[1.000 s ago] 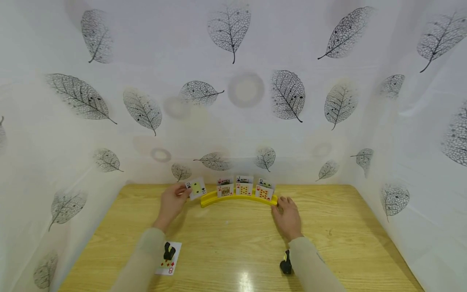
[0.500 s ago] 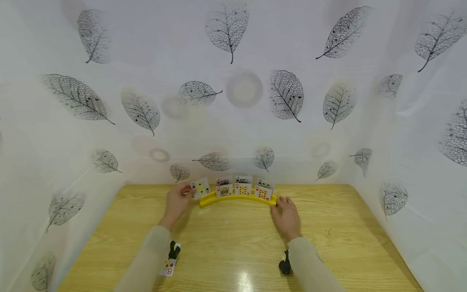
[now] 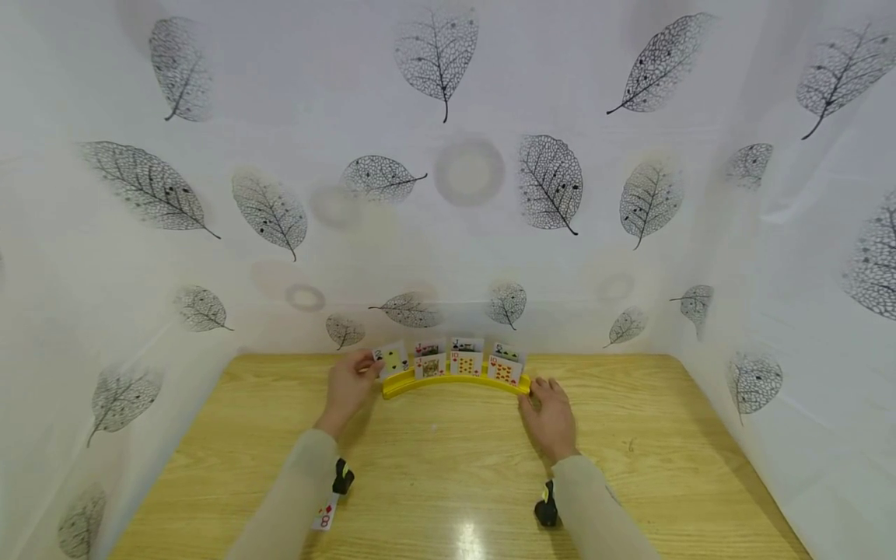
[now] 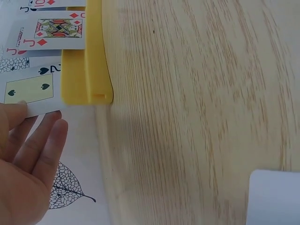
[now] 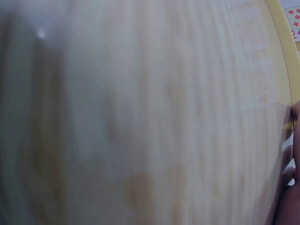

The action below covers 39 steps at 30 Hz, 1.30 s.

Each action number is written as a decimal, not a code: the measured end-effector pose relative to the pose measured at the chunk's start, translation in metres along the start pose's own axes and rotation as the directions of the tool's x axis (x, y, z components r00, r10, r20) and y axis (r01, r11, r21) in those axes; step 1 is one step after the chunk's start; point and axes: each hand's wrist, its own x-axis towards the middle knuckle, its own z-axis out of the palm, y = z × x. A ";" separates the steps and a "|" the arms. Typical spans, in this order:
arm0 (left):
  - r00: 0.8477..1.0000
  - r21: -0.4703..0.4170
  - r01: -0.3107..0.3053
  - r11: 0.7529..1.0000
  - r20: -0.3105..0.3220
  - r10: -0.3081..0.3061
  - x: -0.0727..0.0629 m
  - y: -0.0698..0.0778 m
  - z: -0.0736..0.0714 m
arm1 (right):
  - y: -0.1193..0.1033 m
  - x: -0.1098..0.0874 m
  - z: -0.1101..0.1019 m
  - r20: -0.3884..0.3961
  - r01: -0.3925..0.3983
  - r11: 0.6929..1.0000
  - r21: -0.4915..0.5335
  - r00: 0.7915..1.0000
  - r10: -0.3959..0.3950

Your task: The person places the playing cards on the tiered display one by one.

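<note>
My left hand (image 3: 346,393) pinches a two of spades (image 3: 393,360) between thumb and fingers. The card tilts over the left end of a curved yellow card holder (image 3: 402,383), its lower edge right at the slot. In the left wrist view the two of spades (image 4: 30,89) overlaps the holder's end (image 4: 77,86), beside a jack of diamonds (image 4: 58,30). Two rows of cards stand in the holder, with a ten of diamonds (image 3: 465,364) in the front middle. My right hand (image 3: 551,420) grips the holder's right end between thumb and fingers.
A red eight card (image 3: 325,519) lies on the wooden table (image 3: 434,467), partly hidden by the left sleeve (image 3: 297,482). Black wrist devices (image 3: 547,505) sit at both forearms. A leaf-printed white cloth (image 3: 392,257) surrounds the table's back and sides.
My left hand has moved right with the two of spades, bringing it over the holder's left end. The left sleeve now covers more of the eight card. My right hand keeps its place.
</note>
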 end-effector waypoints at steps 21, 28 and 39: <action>0.999 0.055 -0.021 0.998 0.026 0.020 -0.001 0.004 0.007 | -0.004 -0.001 -0.001 -0.017 0.006 1.000 -0.012 1.000 -0.006; 0.999 0.082 -0.041 0.996 0.019 0.040 -0.002 0.005 0.007 | -0.003 -0.001 -0.001 -0.012 0.003 1.000 -0.009 1.000 -0.003; 0.998 0.072 -0.032 0.997 0.058 0.028 -0.002 0.002 0.004 | -0.004 -0.001 0.000 -0.014 0.002 1.000 -0.005 1.000 -0.002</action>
